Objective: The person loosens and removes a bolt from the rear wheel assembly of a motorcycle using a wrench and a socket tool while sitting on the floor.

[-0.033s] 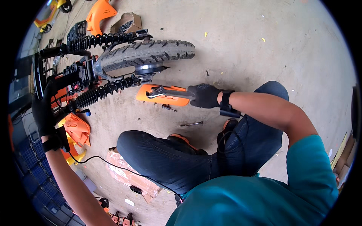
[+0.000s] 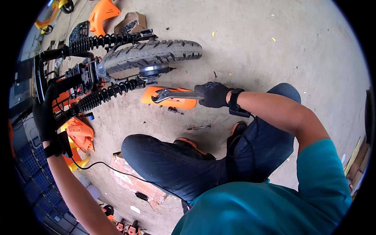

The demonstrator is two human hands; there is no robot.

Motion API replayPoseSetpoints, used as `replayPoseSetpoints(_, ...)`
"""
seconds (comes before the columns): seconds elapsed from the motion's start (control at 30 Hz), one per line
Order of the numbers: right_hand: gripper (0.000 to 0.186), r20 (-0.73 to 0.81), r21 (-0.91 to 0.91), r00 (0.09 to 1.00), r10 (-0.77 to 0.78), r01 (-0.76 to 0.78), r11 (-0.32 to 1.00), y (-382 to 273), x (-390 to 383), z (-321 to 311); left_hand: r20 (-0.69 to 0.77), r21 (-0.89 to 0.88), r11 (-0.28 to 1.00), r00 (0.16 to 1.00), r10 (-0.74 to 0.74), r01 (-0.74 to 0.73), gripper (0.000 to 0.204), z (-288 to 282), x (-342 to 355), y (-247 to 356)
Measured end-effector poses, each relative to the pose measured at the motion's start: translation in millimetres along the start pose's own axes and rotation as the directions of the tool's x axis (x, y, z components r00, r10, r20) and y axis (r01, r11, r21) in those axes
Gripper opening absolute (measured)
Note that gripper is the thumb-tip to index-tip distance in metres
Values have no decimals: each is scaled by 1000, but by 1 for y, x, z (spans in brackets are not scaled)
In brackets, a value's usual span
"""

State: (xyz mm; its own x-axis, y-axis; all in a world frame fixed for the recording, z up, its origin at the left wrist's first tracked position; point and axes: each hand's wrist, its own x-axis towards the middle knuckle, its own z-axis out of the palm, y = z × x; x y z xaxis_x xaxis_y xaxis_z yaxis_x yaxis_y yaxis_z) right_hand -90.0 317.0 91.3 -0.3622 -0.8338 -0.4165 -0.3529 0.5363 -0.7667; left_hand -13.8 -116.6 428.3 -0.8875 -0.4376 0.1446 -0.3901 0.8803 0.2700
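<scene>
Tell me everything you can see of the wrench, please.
The wrench is grey and looks like metal, with a long, straight handle and a broad, open-jawed head, apparently the adjustable kind. It lies roughly crosswise in the view, head to the left, its far handle end hidden in the gloved right hand. Its head and shaft overlap the orange panel in the picture; whether they touch it, I cannot tell. No fastener can be made out in its jaws.
</scene>
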Motion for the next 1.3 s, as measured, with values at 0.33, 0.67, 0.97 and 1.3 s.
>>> replayPoseSetpoints(0.33, 36, -54, 112, 998, 33, -27, 993, 48, 3, -5, 62, 1, 990, 989, -138, 138, 33, 15, 16, -22)
replayPoseSetpoints(0.67, 31, -77, 56, 997, -11, 15, 998, 69, 19, -8, 45, -115, 992, 998, -52, 57, 34, 18, 17, -24)
replayPoseSetpoints(0.97, 24, -141, 19, 974, 177, -176, 984, 78, 37, -1, 38, -141, 981, 991, -130, 134, 37, 21, 13, -11)
replayPoseSetpoints(1.3, 24, -245, -156, 937, 247, -290, 944, 75, 57, 22, 34, -155, 976, 988, -150, 153, 39, 18, 12, -10)
